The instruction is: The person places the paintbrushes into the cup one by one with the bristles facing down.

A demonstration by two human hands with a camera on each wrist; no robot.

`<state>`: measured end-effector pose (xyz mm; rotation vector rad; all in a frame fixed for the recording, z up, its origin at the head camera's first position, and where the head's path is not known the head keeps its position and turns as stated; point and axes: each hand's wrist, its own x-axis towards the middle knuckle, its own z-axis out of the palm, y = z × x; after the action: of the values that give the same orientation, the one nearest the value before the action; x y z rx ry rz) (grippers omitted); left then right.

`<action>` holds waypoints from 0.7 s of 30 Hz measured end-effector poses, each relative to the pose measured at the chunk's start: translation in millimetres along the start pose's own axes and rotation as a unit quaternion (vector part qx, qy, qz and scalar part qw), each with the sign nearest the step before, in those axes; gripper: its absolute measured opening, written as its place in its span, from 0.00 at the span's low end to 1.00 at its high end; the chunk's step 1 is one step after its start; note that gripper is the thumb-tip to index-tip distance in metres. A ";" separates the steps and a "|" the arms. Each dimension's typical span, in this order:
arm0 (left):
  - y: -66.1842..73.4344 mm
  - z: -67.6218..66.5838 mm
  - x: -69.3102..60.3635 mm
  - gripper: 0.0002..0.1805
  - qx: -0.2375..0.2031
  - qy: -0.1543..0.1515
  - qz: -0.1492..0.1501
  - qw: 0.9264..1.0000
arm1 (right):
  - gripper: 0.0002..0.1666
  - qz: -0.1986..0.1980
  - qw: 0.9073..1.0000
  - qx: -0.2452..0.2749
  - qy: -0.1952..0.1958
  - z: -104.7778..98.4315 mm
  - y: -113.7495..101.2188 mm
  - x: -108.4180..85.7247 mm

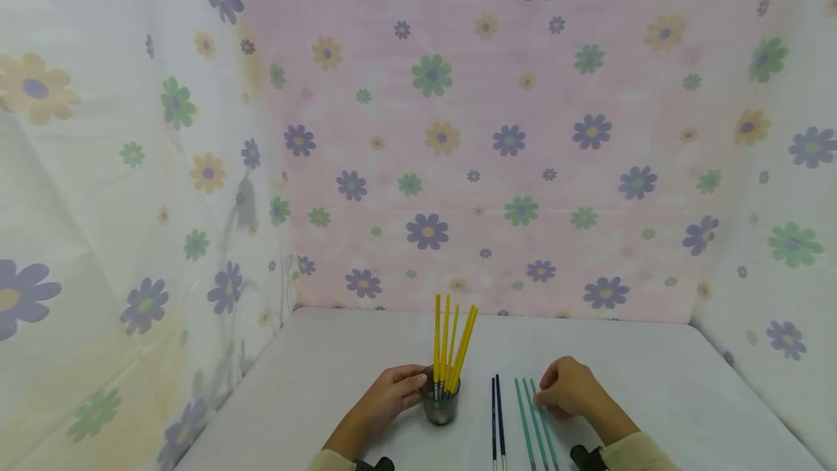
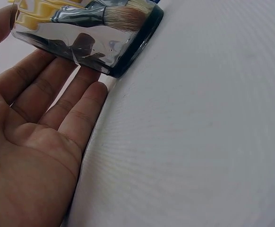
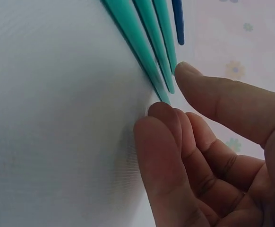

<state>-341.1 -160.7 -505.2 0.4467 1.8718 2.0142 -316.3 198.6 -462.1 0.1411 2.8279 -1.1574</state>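
My left hand (image 1: pixel 392 396) holds a clear glass (image 1: pixel 440 409) by its side, the thumb near the rim and the fingers against the wall. Several paintbrushes with yellow handles (image 1: pixel 447 340) stand in the glass; the left wrist view shows pale bristles (image 2: pixel 123 18) at its bottom. My right hand (image 1: pixel 569 387) is at the far ends of three teal paintbrushes (image 1: pixel 538 424) lying side by side. In the right wrist view its thumb (image 3: pixel 213 94) is apart from the bent fingers, with nothing gripped between them.
Two dark blue paintbrushes (image 1: pixel 498 413) lie between the glass and the teal ones. Everything rests on a white table (image 1: pixel 353 344). Flower-patterned cloth (image 1: pixel 471 166) hangs behind the table and along both sides.
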 end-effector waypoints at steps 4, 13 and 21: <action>-0.6 -1.0 -2.2 0.27 0.000 0.003 -0.006 1.000 | 0.17 -0.005 1.000 0.000 -0.002 2.9 1.8 0.2; -1.5 -1.9 -1.2 0.28 -0.001 -0.005 -0.004 1.000 | 0.15 0.008 1.000 0.000 -0.006 -0.8 6.1 1.2; -2.1 -1.6 1.0 0.28 0.002 -0.013 0.003 1.000 | 0.18 -0.001 1.000 -0.007 0.006 -2.6 6.1 -2.9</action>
<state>-342.6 -161.5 -507.4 0.4767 1.8619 1.9998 -312.9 204.6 -464.1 0.1467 2.8463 -1.1421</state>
